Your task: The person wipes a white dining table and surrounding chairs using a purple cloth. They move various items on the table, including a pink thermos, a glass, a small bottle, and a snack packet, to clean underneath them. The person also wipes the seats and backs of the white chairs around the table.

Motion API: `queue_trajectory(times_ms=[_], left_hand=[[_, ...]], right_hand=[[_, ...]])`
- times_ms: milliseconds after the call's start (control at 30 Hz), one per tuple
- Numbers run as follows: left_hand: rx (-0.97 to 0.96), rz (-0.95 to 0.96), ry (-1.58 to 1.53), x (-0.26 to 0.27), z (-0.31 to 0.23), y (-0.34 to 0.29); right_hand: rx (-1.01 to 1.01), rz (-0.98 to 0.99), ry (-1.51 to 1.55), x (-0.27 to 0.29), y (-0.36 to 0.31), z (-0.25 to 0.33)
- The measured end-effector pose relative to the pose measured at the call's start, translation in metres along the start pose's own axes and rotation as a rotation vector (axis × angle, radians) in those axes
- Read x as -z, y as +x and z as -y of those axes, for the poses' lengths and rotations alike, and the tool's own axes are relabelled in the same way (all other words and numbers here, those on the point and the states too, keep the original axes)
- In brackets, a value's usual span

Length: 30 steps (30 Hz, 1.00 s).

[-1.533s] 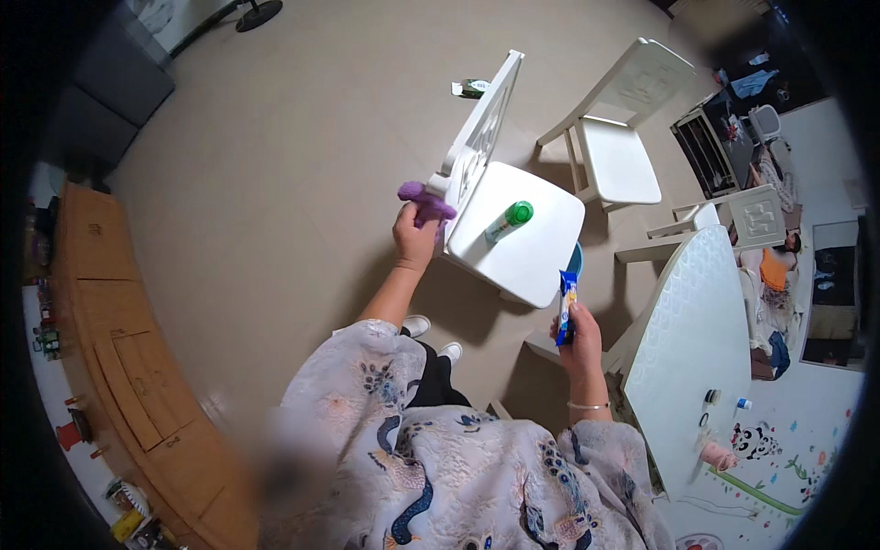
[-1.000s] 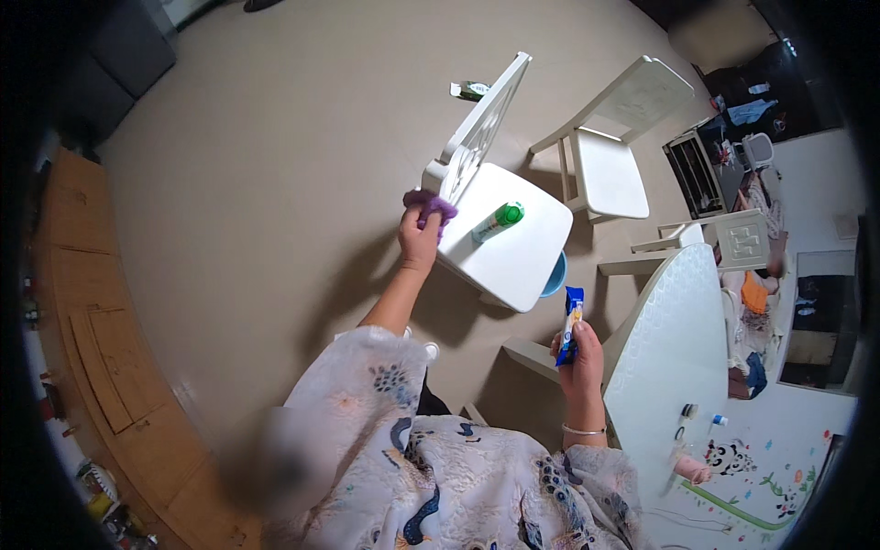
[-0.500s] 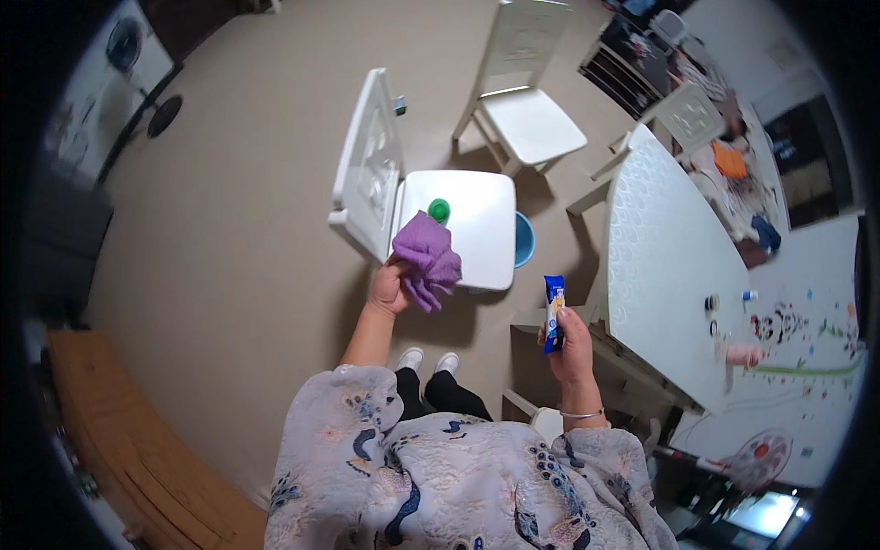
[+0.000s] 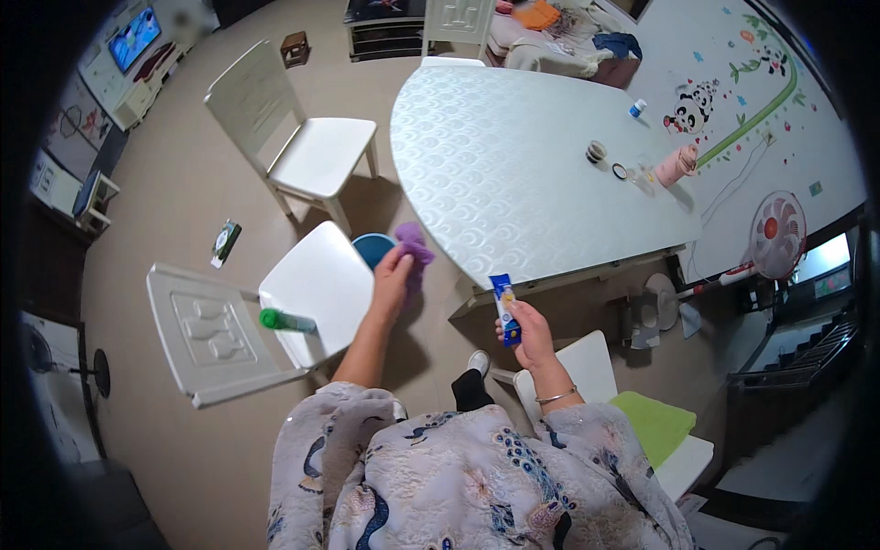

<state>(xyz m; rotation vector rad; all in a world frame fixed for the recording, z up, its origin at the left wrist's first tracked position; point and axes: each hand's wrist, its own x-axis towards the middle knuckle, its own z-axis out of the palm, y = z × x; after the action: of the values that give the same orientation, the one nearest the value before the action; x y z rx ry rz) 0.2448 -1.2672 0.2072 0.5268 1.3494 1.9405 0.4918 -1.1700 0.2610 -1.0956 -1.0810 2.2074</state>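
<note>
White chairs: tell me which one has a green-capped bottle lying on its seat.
The white chair nearest the left hand, lower left. The green-capped bottle lies on its seat; the far chair's seat is bare.

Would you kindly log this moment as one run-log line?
left hand: holds purple cloth | right hand: holds blue packet | white chair: green marker on seat

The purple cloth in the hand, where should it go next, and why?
Probably a small reach forward, to lay the purple cloth on the near edge of the white table. The left hand holds it bunched just short of that edge, above the blue bin; the right hand is busy gripping a blue packet.
</note>
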Motion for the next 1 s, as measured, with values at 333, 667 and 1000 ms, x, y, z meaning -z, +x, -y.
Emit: queue_trajectory(times_ms=[333,667,1000], left_hand=[[-0.378,0.433,1.579,-0.157,0.164,0.106],[-0.163,0.254,1.761,-0.143,0.157,0.155],[0.119,-0.148,1.803,-0.044,0.122,0.27]], right_hand=[[0.017,-0.219,0.052,0.146,0.113,0.068],[-0.005,-0.313,0.224,0.212,0.153,0.097],[-0.022,-0.305,0.243,0.202,0.179,0.087]])
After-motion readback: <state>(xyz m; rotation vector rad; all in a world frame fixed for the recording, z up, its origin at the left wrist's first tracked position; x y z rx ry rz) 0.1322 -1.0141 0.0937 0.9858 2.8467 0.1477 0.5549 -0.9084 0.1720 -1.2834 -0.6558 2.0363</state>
